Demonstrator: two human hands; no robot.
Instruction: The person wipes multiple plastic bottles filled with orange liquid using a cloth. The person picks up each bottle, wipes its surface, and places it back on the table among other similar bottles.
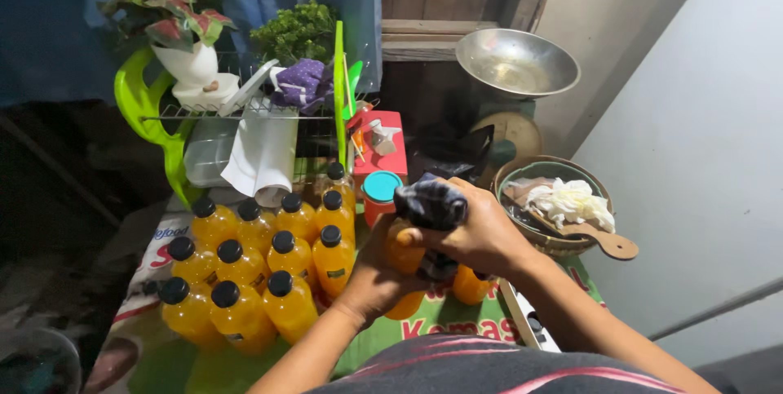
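Head view: the fingers of the right hand (477,235) are curled shut around a dark cloth (431,205), pressing it onto the top of an orange bottle (405,257). The left hand (377,276) wraps the body of the same bottle from below, fingers closed about it, holding it roughly upright above the green printed mat (440,316). The bottle's cap is hidden under the cloth, so it cannot be told whether it is fitted.

Step in hand, as judged: wiping or drying the upper part of one filled bottle while the other hand steadies it. The next move would call for a firm lower grip, since the wet surface may slip, and for the cloth to travel around the neck without tilting the bottle.

A second orange bottle (471,286) stands just beside the held one, partly hidden behind the right wrist. To the left stands a group of capped bottles (257,267) with black lids, close together. Behind them are a dish rack (245,108), a jar with a teal lid (381,190) and a red box (379,149). To the right sit a basket (559,243) and a metal bowl (516,62).
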